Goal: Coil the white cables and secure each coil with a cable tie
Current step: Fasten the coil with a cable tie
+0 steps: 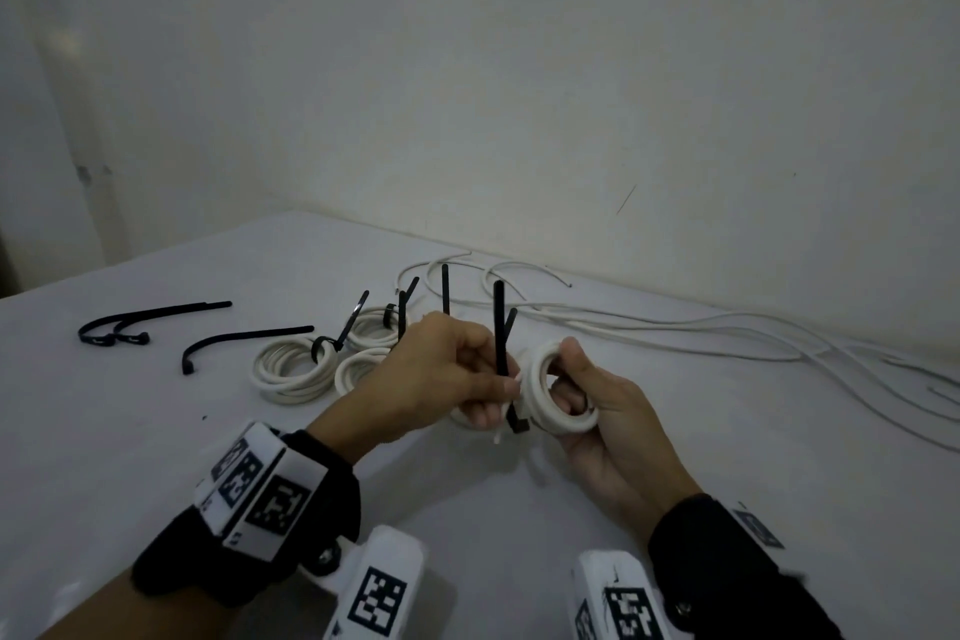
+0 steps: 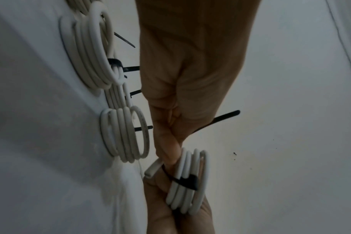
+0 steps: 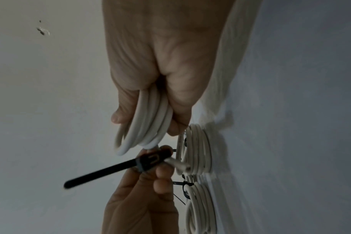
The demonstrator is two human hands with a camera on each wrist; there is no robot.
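My right hand (image 1: 569, 379) grips a small coil of white cable (image 1: 534, 377) just above the table, thumb on its top and fingers through the ring. A black cable tie (image 1: 500, 327) is looped round the coil's left side, its head (image 2: 187, 182) lying against the turns and its tail sticking up. My left hand (image 1: 485, 379) pinches the tie strap close to the coil. In the right wrist view the coil (image 3: 146, 123) sits in my curled fingers, and the left hand's fingertips (image 3: 162, 172) hold the tie head (image 3: 148, 161). A short white cable end (image 2: 152, 169) pokes out beside it.
Three tied coils (image 1: 293, 369) (image 1: 374, 327) (image 1: 358, 369) lie left of my hands, with black tails sticking up. Loose black ties (image 1: 150, 322) (image 1: 244, 343) lie further left. Several uncoiled white cables (image 1: 675, 333) run along the wall to the right. The white table (image 1: 156, 431) meets the wall behind.
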